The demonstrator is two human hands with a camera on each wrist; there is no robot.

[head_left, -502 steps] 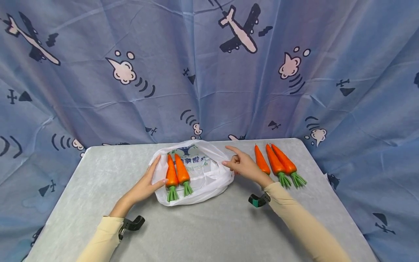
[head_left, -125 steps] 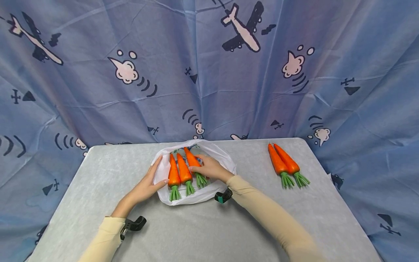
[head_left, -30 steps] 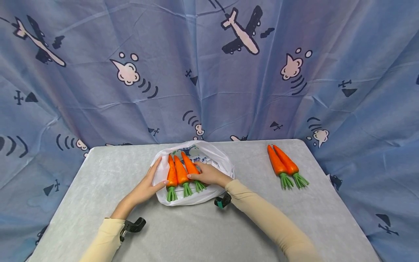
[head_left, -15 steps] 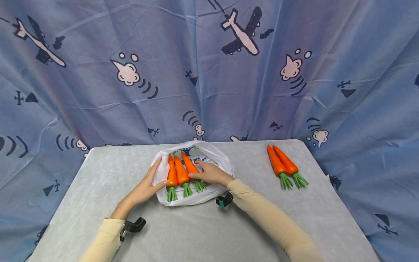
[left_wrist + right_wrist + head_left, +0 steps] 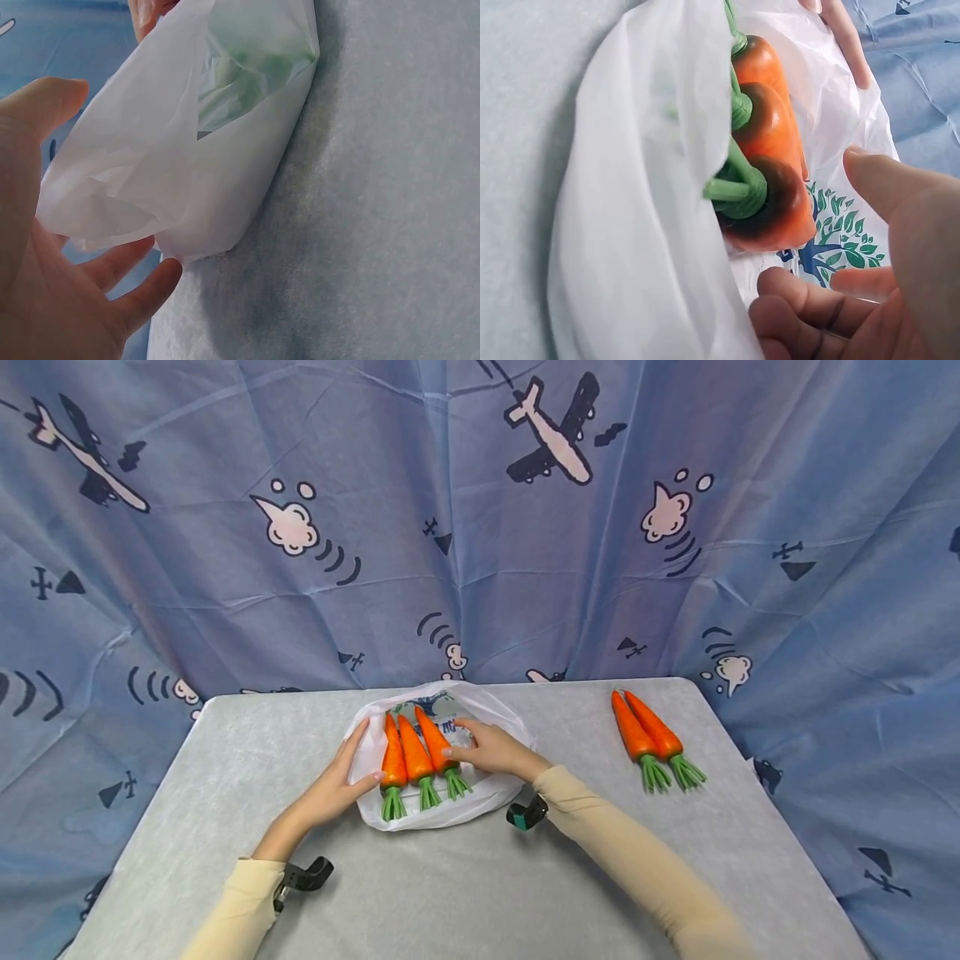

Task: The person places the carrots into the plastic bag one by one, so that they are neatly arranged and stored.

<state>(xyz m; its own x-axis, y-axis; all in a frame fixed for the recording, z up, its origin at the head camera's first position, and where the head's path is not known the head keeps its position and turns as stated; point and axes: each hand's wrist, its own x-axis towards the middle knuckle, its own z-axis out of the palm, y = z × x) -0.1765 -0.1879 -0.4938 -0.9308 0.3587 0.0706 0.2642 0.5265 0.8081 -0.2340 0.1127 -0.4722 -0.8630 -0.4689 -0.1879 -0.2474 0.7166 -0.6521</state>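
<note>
1. While one bag (image 5: 480, 806) lies open on the table (image 5: 420, 893), three carrots (image 5: 415, 752) rest inside it, side by side, green tops toward the near edge
2. Two carrots (image 5: 632, 727) lie together on the table, right of the bag and well apart from it, making five
3. The left hand (image 5: 326, 793) has its fingers spread, touching the bag's left side
4. The right hand (image 5: 498, 752) is at the rightmost bagged carrot, released, thumb and fingers apart
5. Two cameras (image 5: 307, 875), one per wrist, sit below two beige sleeves (image 5: 236, 910)
6. A blue curtain (image 5: 390, 527) printed with planes hangs behind
7. In the left wrist view the bag's wall veils the carrots; in the right, its fold covers some green
</note>
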